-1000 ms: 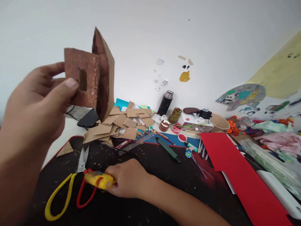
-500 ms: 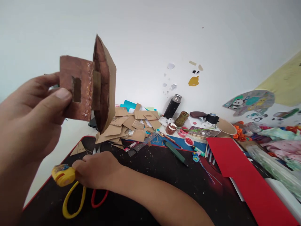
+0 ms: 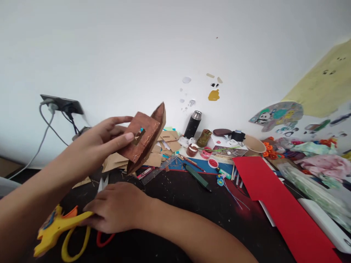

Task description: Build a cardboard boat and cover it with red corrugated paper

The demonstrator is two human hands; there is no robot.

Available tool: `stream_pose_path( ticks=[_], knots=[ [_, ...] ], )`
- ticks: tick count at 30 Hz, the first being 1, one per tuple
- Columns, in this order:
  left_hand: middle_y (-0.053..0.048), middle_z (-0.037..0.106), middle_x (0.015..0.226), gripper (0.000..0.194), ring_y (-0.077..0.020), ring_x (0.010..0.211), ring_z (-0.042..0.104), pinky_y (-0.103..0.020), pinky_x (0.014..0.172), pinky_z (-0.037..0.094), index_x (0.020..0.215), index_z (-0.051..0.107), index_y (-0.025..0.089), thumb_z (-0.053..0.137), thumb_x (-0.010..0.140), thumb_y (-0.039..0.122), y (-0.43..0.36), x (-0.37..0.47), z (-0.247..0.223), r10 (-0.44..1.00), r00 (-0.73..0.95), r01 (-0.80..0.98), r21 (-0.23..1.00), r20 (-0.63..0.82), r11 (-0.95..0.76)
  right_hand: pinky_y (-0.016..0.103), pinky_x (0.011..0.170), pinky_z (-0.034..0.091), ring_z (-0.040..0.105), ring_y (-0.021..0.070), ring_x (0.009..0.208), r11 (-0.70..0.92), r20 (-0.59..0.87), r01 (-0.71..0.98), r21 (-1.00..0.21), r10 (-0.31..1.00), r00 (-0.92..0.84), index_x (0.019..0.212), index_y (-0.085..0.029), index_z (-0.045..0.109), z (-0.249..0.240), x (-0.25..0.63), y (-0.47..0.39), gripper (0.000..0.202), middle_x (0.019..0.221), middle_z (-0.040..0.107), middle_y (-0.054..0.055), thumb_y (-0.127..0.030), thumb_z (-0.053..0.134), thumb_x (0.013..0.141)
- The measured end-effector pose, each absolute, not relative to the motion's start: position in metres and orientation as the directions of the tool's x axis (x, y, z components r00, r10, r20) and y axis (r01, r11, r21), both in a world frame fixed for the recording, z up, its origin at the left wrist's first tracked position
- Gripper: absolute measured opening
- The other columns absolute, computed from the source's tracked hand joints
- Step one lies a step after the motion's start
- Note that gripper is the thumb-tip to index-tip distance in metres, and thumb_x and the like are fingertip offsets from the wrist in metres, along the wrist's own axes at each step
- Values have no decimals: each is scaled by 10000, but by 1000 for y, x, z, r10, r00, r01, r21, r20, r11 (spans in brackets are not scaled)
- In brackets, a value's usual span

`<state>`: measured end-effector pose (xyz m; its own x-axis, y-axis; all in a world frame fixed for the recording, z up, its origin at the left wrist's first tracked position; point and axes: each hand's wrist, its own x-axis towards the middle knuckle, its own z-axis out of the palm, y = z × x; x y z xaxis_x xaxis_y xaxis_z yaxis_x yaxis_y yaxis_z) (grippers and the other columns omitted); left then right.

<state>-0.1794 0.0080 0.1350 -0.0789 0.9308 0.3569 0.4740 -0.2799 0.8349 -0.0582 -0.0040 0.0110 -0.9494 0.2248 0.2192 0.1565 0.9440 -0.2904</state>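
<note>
My left hand (image 3: 108,137) is raised over the table's left side, thumb and fingers closed on the edge of a brown-painted cardboard model (image 3: 146,131). The model has a square panel with a rectangular cut-out, joined to a wider folded piece with pointed ends. Below it, my right hand (image 3: 115,206) is closed round the narrow end of a yellow glue gun (image 3: 56,230) with an orange trigger. Under that hand lie scissors (image 3: 102,182), their yellow and red handle loops showing in front and blade tips behind; part of them is hidden.
Cardboard scraps (image 3: 153,159) are heaped behind the model. A green pen-shaped tool (image 3: 197,177), a clear ruler (image 3: 159,171) and a black flask (image 3: 192,126) stand or lie midway. Red card (image 3: 274,182) covers the right side. Plugs fill a wall socket (image 3: 61,104) at left.
My left hand has moved the cardboard model right and down, tilting it. My right hand has turned the glue gun so more of its body and trigger shows. The view has swung left.
</note>
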Motion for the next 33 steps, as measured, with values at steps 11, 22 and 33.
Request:
stream_pose_path(
  ticks=[11,22,33],
  knots=[
    [-109,795,1468,633,-376,1324,752,-432,1017,660,1340,784,278,908,802,588,40,-128,121,994,96,36,998,-58,55,246,548,511,687,154,548,133,122,-6,-991,883,-453,987,-204,761,-19,101,30,488,702,733,-3,-688,706,1016],
    [-65,817,1449,627,-390,1367,727,-406,997,670,1253,839,298,961,731,623,64,-65,67,955,209,-74,970,-211,231,398,852,676,814,251,1000,-167,7,-504,-848,945,-326,1328,-286,722,-28,143,67,774,1269,818,77,-924,684,891],
    [-90,733,1576,891,-414,1485,645,-490,1102,632,1589,653,400,848,796,757,65,-55,48,983,132,258,962,-131,94,411,767,688,816,263,889,-196,-95,-413,-890,963,-253,1216,-272,734,-39,143,73,654,1119,834,66,-788,858,835]
  ],
)
